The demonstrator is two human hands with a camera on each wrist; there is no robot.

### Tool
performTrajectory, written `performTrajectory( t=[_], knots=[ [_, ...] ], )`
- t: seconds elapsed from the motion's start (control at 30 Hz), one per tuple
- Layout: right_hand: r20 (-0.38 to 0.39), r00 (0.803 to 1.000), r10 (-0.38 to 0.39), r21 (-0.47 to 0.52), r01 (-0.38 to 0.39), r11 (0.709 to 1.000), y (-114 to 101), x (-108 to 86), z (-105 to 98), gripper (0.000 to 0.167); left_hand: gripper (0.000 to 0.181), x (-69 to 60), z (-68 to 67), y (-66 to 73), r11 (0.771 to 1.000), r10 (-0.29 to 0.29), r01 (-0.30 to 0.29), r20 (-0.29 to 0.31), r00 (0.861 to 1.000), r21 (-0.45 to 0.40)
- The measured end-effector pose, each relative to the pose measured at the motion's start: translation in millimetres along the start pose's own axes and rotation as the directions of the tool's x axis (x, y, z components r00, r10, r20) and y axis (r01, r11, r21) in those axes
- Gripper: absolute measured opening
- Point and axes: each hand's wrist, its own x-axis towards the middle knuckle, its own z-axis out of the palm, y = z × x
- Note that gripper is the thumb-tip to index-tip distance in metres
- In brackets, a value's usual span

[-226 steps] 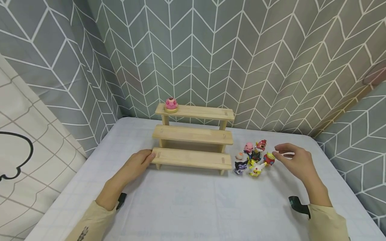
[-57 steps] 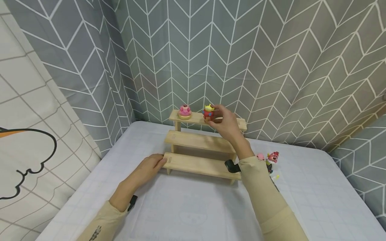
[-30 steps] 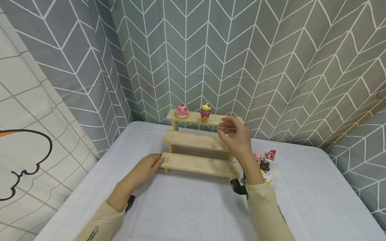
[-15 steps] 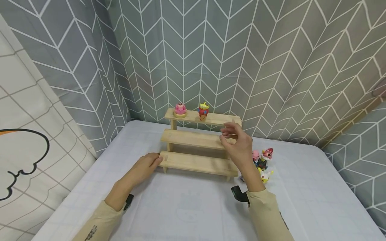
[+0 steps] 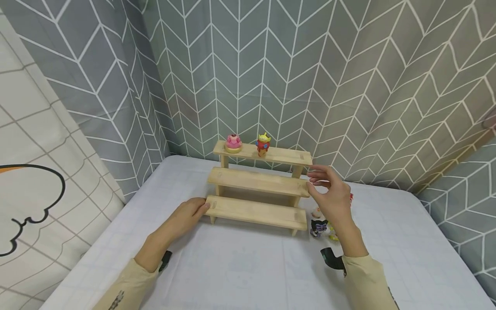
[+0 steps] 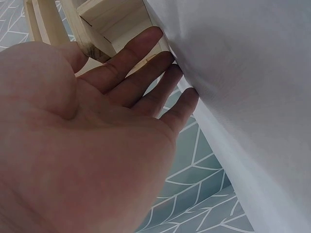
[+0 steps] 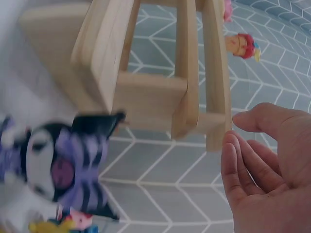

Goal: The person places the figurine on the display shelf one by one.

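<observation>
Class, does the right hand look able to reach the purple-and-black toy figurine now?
Probably yes: the right hand looks empty and nothing covers the purple figurine in the head view, though the pale wooden three-tier shelf stands close beside it.

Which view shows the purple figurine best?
The right wrist view: there the purple figurine is large at lower left, its stripes plain, though sideways and slightly blurred. The head view shows it small, beside the wooden shelf; the left wrist view does not show it.
</observation>
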Motion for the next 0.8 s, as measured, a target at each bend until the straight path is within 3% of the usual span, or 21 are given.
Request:
performTrajectory(
  t=[0.33,0.57,0.8],
  knots=[
    [-0.011,1.0,0.026,-0.116,-0.027,0.993,15,-3.4,-27,0.045,0.032,-1.1,1.0,-0.9,1.0,0.01,-0.01,-0.021,1.0,0.012],
    [-0.008,0.993,0.117,-0.236,-0.116,0.965,31,-12.9,-48,0.041,0.033,2.2,3.8,1.2,1.0,0.009,-0.009,0.007,1.0,-0.008],
    [0.001,0.992,0.124,-0.252,-0.119,0.96,49,-12.6,-66,0.042,0.031,2.6,2.1,0.1,1.0,-0.003,0.003,-0.007,1.0,0.0]
  ],
)
